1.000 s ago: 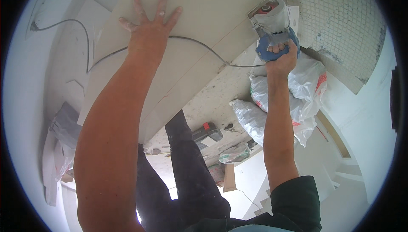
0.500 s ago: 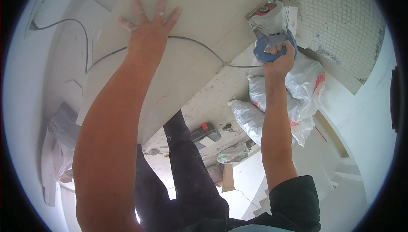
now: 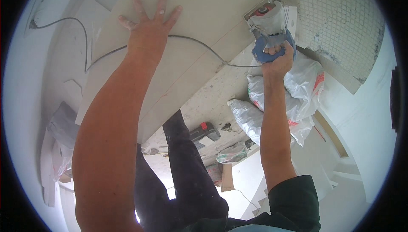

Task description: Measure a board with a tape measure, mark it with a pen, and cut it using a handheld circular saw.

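Observation:
A large pale beige slab (image 3: pixel 199 15), with a thin red line drawn across it, stretches under both arms. My left hand (image 3: pixel 148 30) lies flat on it, fingers spread, with whitish dust on the fingertips. At the slab's right edge stands a dusty handheld circular saw (image 3: pixel 265 30) with a blue handle and a red motor part. My right hand (image 3: pixel 278 58) is wrapped round that handle; the blade is hidden. From the saw a dark power cord (image 3: pixel 197 42) crosses the slab, passes by my left wrist and runs to the far left.
White plastic sacks (image 3: pixel 299 79) are piled below the saw, near my right forearm. A panel with a grid pattern (image 3: pixel 335 24) lies at the upper right. Down by my legs are a black and red tool (image 3: pixel 206 131) and a clear plastic bag (image 3: pixel 233 152).
The saw and my right hand have shifted very slightly left. My left hand keeps its place on the slab.

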`<control>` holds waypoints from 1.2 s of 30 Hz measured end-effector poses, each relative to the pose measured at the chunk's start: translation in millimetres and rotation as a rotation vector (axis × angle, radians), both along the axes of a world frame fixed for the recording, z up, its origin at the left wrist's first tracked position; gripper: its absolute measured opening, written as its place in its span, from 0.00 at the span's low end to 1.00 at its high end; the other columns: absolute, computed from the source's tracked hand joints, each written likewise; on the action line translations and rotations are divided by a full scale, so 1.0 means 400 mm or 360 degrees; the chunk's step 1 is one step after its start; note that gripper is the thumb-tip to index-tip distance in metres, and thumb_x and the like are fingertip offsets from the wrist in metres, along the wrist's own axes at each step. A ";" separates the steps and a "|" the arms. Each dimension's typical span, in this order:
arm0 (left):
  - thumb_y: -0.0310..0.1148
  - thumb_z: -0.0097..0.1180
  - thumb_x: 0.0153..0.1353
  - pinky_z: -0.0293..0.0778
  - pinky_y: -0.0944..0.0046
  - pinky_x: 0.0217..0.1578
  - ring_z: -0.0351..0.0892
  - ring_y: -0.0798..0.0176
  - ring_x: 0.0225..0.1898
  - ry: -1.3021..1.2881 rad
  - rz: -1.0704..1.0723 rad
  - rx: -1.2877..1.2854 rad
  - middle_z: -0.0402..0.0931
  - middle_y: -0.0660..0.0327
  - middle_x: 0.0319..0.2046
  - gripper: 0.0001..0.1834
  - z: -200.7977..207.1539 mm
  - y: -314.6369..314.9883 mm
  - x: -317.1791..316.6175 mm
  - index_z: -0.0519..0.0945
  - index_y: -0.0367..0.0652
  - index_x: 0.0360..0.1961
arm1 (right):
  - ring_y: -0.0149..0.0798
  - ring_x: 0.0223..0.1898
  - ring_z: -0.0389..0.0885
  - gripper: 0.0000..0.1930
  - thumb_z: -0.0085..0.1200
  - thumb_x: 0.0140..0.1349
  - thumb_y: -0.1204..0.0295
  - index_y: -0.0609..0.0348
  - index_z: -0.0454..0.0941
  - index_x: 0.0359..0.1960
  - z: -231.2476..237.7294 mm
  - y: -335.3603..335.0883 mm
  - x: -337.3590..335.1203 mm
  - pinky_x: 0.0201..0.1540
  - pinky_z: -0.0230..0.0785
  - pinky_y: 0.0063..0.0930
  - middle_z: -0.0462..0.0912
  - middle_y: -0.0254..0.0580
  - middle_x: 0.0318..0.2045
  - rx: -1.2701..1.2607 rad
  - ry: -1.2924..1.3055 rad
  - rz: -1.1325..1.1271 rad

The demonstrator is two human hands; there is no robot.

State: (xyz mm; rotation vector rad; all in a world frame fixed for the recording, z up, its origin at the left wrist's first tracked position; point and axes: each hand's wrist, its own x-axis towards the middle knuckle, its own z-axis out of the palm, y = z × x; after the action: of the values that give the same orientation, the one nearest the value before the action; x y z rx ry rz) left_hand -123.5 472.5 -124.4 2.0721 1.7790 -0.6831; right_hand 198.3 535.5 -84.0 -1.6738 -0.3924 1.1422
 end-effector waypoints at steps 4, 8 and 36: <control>0.24 0.59 0.55 0.73 0.26 0.49 0.49 0.24 0.69 0.0016 -0.0018 0.0048 0.34 0.59 0.77 0.53 0.010 0.006 -0.003 0.44 0.69 0.75 | 0.32 0.22 0.63 0.09 0.51 0.64 0.65 0.52 0.67 0.30 0.012 0.001 -0.002 0.28 0.62 0.33 0.64 0.31 0.22 0.0006 0.0024 -0.0002; 0.24 0.58 0.56 0.73 0.25 0.49 0.50 0.24 0.69 0.0051 -0.0035 0.0035 0.34 0.59 0.77 0.51 -0.011 -0.008 -0.007 0.45 0.70 0.75 | 0.32 0.22 0.63 0.08 0.51 0.64 0.66 0.52 0.67 0.30 -0.007 -0.011 -0.014 0.29 0.62 0.33 0.64 0.31 0.22 -0.0017 -0.0003 0.0007; 0.22 0.57 0.55 0.70 0.24 0.51 0.46 0.24 0.70 -0.0047 0.0047 0.0013 0.32 0.62 0.77 0.52 0.000 -0.001 -0.006 0.45 0.70 0.75 | 0.32 0.22 0.63 0.09 0.50 0.65 0.64 0.52 0.67 0.30 0.004 -0.029 -0.032 0.29 0.62 0.33 0.64 0.30 0.22 -0.0053 -0.0042 -0.0060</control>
State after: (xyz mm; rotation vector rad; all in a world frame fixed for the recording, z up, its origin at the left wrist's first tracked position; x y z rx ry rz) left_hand -126.0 472.0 -124.4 2.0464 1.7950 -0.6351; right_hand 185.4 524.0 -82.5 -1.7199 -0.3590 1.1054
